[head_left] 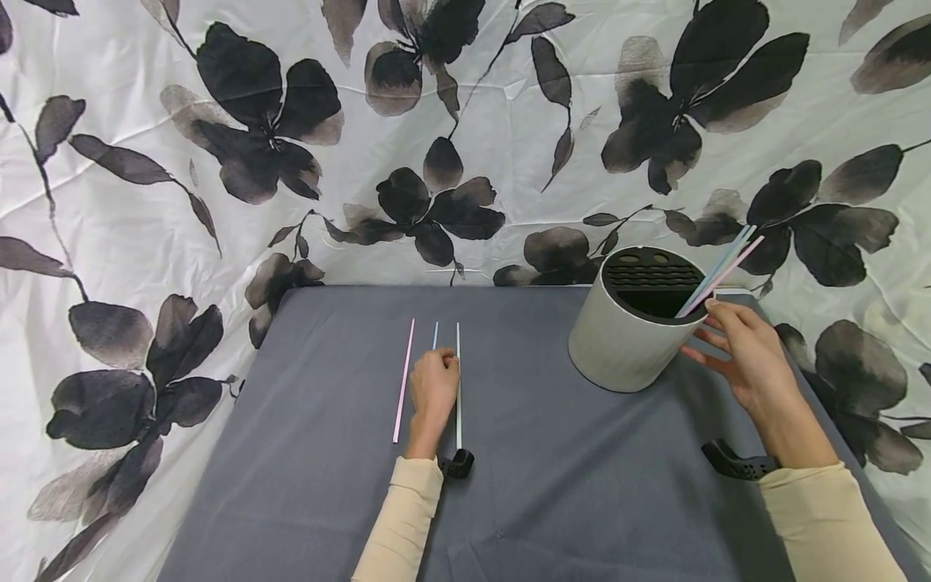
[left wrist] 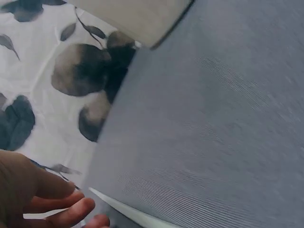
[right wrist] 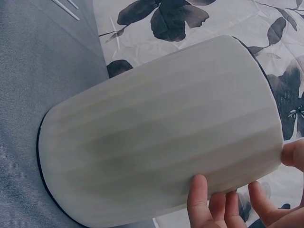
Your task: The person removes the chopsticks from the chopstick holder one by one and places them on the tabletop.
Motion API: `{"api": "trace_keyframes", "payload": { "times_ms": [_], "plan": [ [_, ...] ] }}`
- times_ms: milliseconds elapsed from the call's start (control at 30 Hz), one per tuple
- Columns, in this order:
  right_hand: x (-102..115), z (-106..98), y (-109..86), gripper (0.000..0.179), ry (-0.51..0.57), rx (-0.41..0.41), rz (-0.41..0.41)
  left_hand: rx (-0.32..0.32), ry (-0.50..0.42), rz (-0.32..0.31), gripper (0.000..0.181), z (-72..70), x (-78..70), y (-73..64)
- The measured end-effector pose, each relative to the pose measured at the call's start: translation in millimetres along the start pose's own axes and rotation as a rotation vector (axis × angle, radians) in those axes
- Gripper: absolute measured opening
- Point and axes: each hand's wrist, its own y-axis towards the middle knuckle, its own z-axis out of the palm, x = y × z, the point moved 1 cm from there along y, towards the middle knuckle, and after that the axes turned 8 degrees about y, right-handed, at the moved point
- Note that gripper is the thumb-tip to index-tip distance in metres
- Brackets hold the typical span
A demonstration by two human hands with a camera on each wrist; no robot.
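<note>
On the grey cloth a pink straw (head_left: 403, 381), a blue straw (head_left: 436, 335) and a white straw (head_left: 459, 404) lie side by side. Over the blue straw, my left hand (head_left: 434, 384) has its fingers curled and pinches it; its fingertips hide the grip. The white straw (left wrist: 128, 210) runs close by those fingers in the left wrist view. At the right stands a round white utensil holder (head_left: 618, 343) with a black slotted top. Blue and pink straws (head_left: 720, 273) lean out of its open compartment. My right hand (head_left: 752, 364) grips the holder, thumb at the rim, fingers against the wall (right wrist: 156, 137).
A grey cloth (head_left: 313, 485) covers the table. Behind it hangs a white sheet (head_left: 524, 145) printed with dark flowers, which also shows at both sides. The holder stands near the table's back right corner. Each wrist wears a black band (head_left: 738, 462).
</note>
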Motion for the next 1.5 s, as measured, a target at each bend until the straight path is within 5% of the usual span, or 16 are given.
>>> {"api": "trace_keyframes", "payload": {
  "times_ms": [300, 533, 833, 1200, 1500],
  "plan": [
    [1, 0, 1.0, 0.039, -0.019, -0.009, -0.008, 0.189, -0.304, 0.093, 0.024, -26.0, -40.1, 10.0],
    [-1, -2, 1.2, 0.038, -0.019, -0.012, -0.019, 0.372, -0.52, 0.227, 0.025, -35.5, -73.9, 17.1],
    [-1, -3, 0.3, 0.039, -0.024, -0.005, -0.012, 0.518, -0.431, 0.526, 0.026, -40.9, -121.0, 23.2],
    [-1, -5, 0.3, 0.042, -0.005, -0.003, 0.042, 0.637, -0.426, 0.75, 0.032, -40.1, -181.7, 34.9],
    [2, -6, -2.5, 0.04, 0.024, 0.033, 0.069, 0.59, -0.311, 0.858, 0.03, -31.1, -224.3, 42.9]
  ]
}}
